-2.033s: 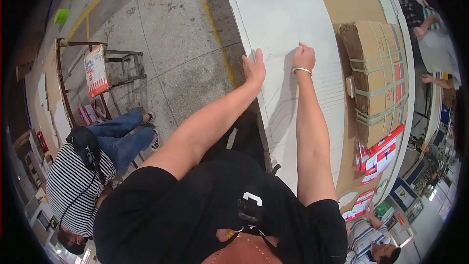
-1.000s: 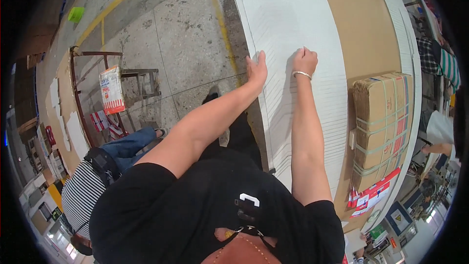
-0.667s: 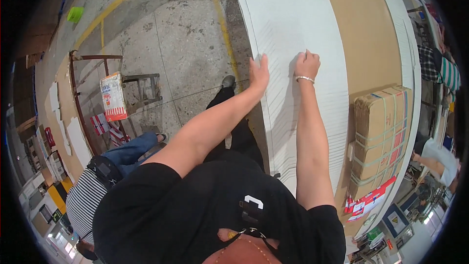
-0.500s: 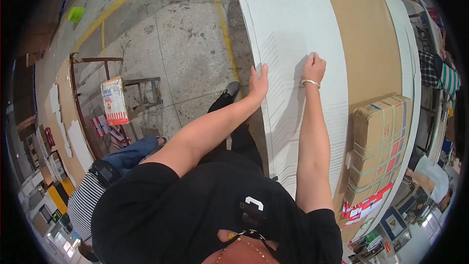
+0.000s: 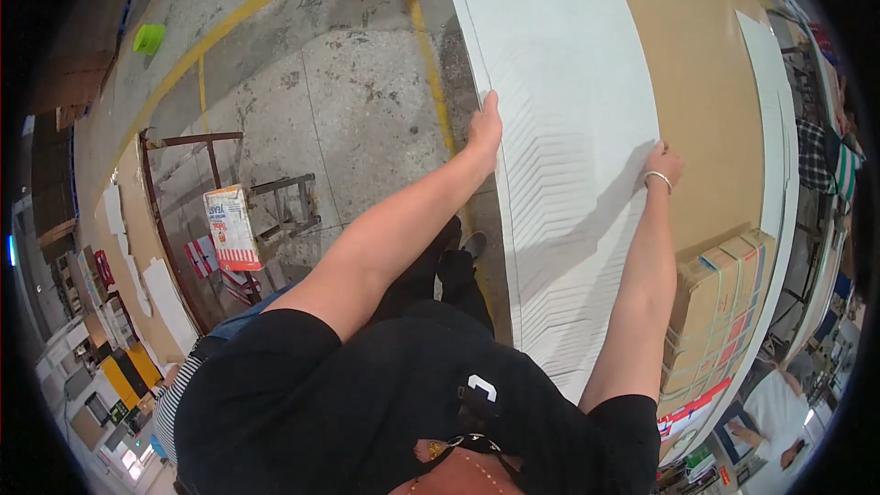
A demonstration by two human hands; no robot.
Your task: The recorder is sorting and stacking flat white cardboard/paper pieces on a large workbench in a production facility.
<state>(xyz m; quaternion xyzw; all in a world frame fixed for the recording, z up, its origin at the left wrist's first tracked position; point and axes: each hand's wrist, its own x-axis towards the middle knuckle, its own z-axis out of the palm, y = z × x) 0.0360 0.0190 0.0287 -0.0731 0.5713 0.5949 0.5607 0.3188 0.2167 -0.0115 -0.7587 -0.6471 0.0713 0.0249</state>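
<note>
A long white sheet (image 5: 587, 73) with rows of chevron-shaped lines lies along a board-topped table, running away from me. My left hand (image 5: 487, 131) is at its left edge, the thumb stretched along the border and the other fingers folded at the side, partly hidden. At the opposite edge my right hand (image 5: 664, 163), with a bracelet at the wrist, has its fingers curled against the sheet's border. Both arms are spread across the sheet's width, and their shadow falls on it.
A strapped brown cardboard bundle (image 5: 720, 312) lies on the tan board (image 5: 706, 82) at right. Left of me stand a metal frame (image 5: 147, 183) and a printed sack (image 5: 231, 229). A green tub (image 5: 148, 38) sits on the floor. A person in stripes (image 5: 170, 412) is behind at left.
My right hand has moved right, from the sheet's middle to its right edge. The left hand has shifted slightly forward along the left edge, its fingers drawn in.
</note>
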